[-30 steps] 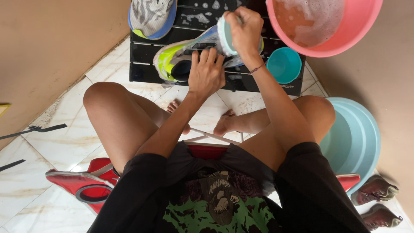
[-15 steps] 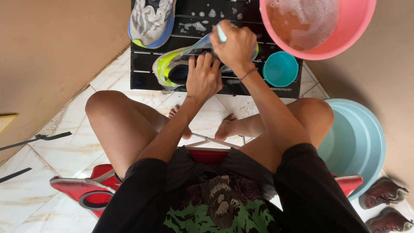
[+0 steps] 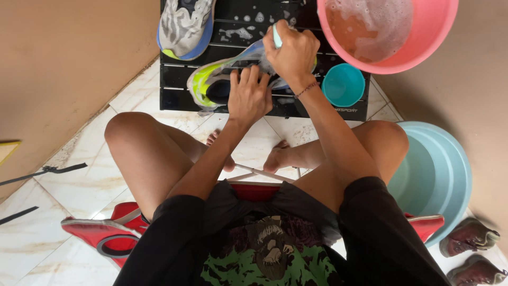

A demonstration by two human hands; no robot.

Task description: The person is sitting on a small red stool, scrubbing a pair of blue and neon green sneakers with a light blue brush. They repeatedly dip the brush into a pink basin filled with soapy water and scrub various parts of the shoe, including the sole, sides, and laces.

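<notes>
A sneaker (image 3: 211,82) with a neon yellow sole is laid on its side on a black slatted board (image 3: 174,95), just in front of the seated person's feet. It is pinned down by the left hand (image 3: 248,98), whose fingers are spread flat over the shoe's opening. A pale brush (image 3: 277,36) is gripped in the right hand (image 3: 292,53), with the fingers curled tightly around it and pressed against the sneaker's upper. A second sneaker (image 3: 185,26) is seen at the board's far left. A pink basin (image 3: 394,58) of soapy water is set at the far right, a small teal cup (image 3: 344,85) just beside it, and a light blue basin (image 3: 439,175) by the right knee.
</notes>
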